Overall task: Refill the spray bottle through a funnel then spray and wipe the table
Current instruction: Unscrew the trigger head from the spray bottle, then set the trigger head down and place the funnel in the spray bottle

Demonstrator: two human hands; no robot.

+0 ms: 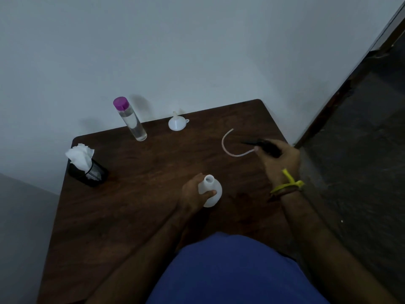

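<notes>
Spray bottle (211, 191) upright, mouth up, in left hand (194, 194); sprayer head (266, 147) in right hand (280, 159).

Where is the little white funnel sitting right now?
In the head view the funnel rests upside down at the table's far edge by the wall, right of the purple-capped clear bottle, untouched by either hand.
</notes>
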